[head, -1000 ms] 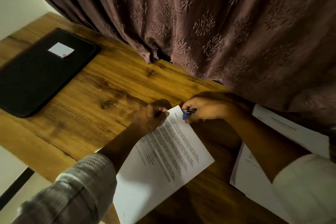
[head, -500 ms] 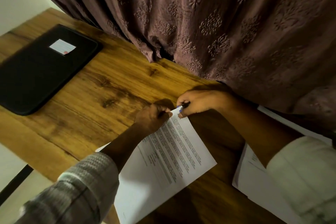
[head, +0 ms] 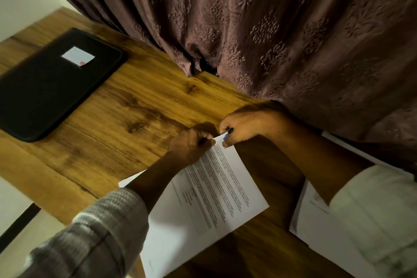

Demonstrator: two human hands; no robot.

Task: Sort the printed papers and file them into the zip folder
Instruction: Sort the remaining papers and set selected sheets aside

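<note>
While the left hand (head: 191, 143) pinches the far corner of the white printed paper (head: 216, 192), the right hand (head: 246, 125) grips a small blue-and-black clip-like tool (head: 226, 133) at that same corner. Thin and limp, the paper runs lengthwise from the hands back towards the person. The flat, black, round-cornered zip folder (head: 45, 90) lies well apart to the left on the grained wooden counter (head: 140, 106), nearer the left hand.

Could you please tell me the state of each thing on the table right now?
Zip folder: lying flat, looks closed, untouched.
Printed paper: flat on table, top corner pinched by left hand.
Small blue tool: gripped by right hand at that corner.
Other papers: lying partly under the right forearm.
</note>
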